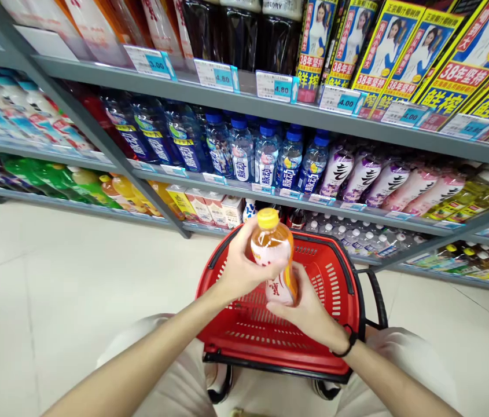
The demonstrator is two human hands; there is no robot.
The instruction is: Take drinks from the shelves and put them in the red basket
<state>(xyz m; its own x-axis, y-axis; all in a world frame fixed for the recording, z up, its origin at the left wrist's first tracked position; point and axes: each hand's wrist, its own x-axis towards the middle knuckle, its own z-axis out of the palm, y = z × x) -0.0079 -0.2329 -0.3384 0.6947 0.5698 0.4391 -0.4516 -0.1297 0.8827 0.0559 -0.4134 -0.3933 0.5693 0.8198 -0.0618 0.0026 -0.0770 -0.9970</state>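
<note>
Between my two hands is a drink bottle with a yellow cap, orange liquid and a pale pink label. My left hand wraps its upper part from the left. Lower down, my right hand grips the bottle near its base, a dark band around that wrist. The bottle tilts slightly, cap towards the shelves. Beneath it sits a red shopping basket with slotted walls and a black rim, between my knees.
Shelves of drinks run across in front, with price tags on their edges. Blue-capped bottles stand on the middle shelf, yellow and black cartons above right. The basket's black handle sticks out right. Pale tiled floor lies at left.
</note>
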